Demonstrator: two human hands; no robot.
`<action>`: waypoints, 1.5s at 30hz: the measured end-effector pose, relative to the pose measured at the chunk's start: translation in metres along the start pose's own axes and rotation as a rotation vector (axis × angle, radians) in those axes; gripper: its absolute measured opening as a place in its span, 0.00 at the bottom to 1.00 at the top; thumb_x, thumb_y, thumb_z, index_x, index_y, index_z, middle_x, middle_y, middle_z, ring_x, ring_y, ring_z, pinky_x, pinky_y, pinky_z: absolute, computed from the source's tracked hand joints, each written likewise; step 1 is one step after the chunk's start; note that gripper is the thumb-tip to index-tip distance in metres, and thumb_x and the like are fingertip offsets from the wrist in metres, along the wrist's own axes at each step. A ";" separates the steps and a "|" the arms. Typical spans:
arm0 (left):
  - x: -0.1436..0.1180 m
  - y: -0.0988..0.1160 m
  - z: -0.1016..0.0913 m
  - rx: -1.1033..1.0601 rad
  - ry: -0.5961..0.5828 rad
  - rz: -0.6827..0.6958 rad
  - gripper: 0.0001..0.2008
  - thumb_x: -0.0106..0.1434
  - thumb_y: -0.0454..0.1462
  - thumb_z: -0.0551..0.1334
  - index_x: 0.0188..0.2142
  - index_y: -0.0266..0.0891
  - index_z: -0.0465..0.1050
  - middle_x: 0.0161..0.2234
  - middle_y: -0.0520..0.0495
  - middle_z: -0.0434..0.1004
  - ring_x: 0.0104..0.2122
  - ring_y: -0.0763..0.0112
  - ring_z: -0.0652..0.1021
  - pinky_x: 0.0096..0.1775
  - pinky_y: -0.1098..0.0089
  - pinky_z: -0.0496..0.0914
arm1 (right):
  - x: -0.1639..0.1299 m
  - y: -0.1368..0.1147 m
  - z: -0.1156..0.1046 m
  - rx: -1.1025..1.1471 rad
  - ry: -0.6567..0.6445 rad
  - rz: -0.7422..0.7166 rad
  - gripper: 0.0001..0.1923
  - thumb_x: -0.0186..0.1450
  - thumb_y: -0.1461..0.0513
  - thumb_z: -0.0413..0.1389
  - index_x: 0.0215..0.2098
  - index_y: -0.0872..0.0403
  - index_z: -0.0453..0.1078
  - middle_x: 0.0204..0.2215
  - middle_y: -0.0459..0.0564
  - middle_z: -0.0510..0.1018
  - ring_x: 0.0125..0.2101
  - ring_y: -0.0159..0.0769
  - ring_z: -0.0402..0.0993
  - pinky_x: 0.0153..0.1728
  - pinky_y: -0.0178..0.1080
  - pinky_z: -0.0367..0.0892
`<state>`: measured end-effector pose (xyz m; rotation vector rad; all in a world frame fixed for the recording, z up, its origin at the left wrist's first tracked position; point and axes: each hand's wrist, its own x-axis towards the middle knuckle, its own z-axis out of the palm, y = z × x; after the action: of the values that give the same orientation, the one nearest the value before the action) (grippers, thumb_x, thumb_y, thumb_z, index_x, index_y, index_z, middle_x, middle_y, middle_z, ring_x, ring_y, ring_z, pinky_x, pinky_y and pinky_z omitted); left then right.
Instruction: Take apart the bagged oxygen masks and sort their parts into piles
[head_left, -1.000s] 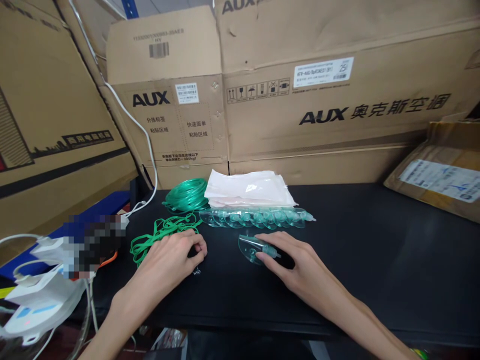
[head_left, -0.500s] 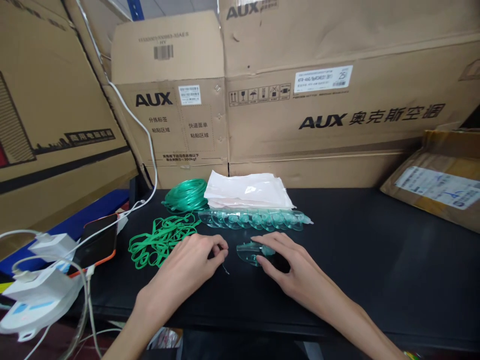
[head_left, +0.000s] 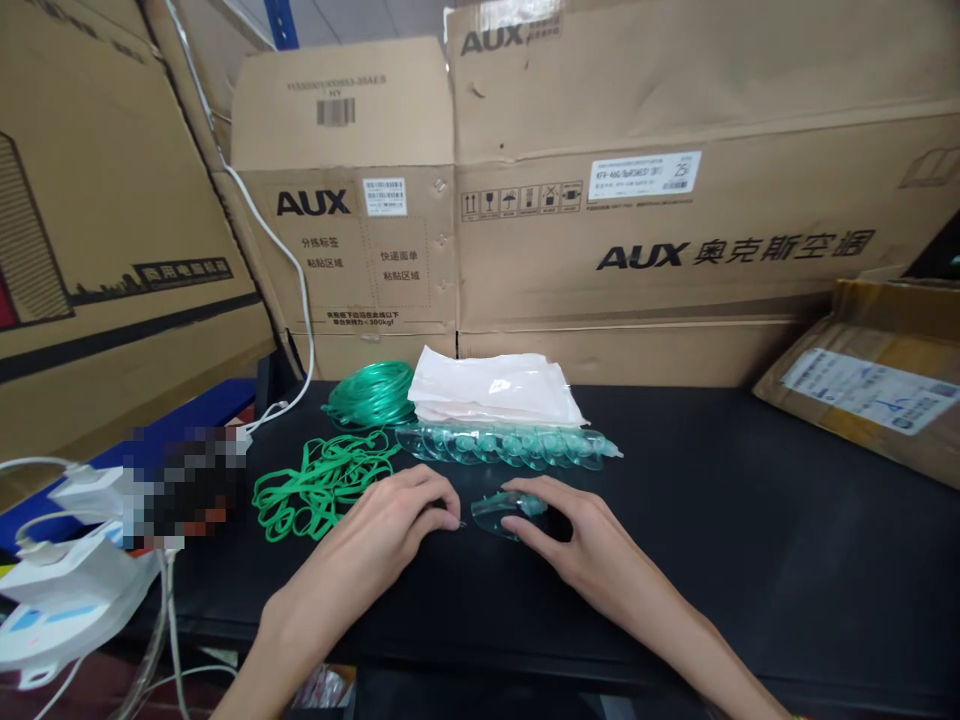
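Both hands low on black bench [head_left: 750,520]. My right hand [head_left: 570,530] rests fingers on clear green mask [head_left: 501,512], pinning it flat. My left hand [head_left: 397,525] pinches tiny metal piece [head_left: 459,524] just beside mask's left edge. Green straps [head_left: 315,487] lie left; mask stack [head_left: 510,446] behind.

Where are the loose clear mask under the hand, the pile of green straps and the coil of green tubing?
clear mask [head_left: 491,513], head view, on its left shell.
green straps [head_left: 315,485], head view, middle of the tangle.
green tubing coil [head_left: 367,392], head view, top of the coil.
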<state>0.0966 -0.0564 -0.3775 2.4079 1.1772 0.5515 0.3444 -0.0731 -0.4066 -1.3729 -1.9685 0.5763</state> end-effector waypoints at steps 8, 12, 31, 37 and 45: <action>0.019 0.009 0.000 -0.046 0.114 0.128 0.09 0.76 0.36 0.54 0.40 0.45 0.72 0.47 0.52 0.77 0.47 0.67 0.77 0.51 0.69 0.68 | 0.014 -0.011 -0.011 0.045 0.033 0.080 0.15 0.69 0.48 0.58 0.43 0.48 0.78 0.42 0.47 0.83 0.44 0.45 0.78 0.47 0.45 0.68; 0.021 0.005 0.008 -0.091 0.130 0.146 0.09 0.75 0.36 0.55 0.40 0.45 0.73 0.47 0.52 0.78 0.50 0.66 0.77 0.52 0.70 0.68 | 0.013 -0.008 -0.009 0.041 0.001 0.087 0.17 0.70 0.47 0.57 0.43 0.49 0.78 0.36 0.46 0.83 0.35 0.40 0.76 0.38 0.41 0.68; 0.023 0.004 0.019 -0.139 0.010 0.096 0.07 0.71 0.36 0.62 0.48 0.48 0.74 0.46 0.54 0.78 0.47 0.68 0.78 0.50 0.70 0.70 | 0.003 -0.009 -0.005 -0.001 -0.069 0.082 0.17 0.72 0.46 0.53 0.41 0.47 0.79 0.31 0.45 0.79 0.30 0.37 0.72 0.31 0.36 0.63; 0.025 0.001 0.018 -0.210 0.026 0.083 0.08 0.67 0.40 0.67 0.46 0.49 0.76 0.44 0.55 0.81 0.45 0.68 0.79 0.49 0.71 0.70 | 0.003 -0.012 -0.007 0.068 -0.100 0.085 0.19 0.72 0.46 0.53 0.39 0.48 0.78 0.27 0.43 0.75 0.27 0.34 0.67 0.28 0.35 0.60; 0.026 -0.009 0.032 -0.478 0.122 -0.242 0.18 0.59 0.52 0.70 0.37 0.43 0.72 0.34 0.51 0.78 0.36 0.65 0.79 0.38 0.70 0.73 | 0.004 -0.019 -0.010 0.207 0.001 0.004 0.13 0.72 0.52 0.56 0.43 0.50 0.78 0.36 0.44 0.81 0.33 0.34 0.73 0.37 0.35 0.65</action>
<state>0.1224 -0.0361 -0.4044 1.8252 1.2024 0.8039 0.3386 -0.0763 -0.3865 -1.2488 -1.8483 0.7575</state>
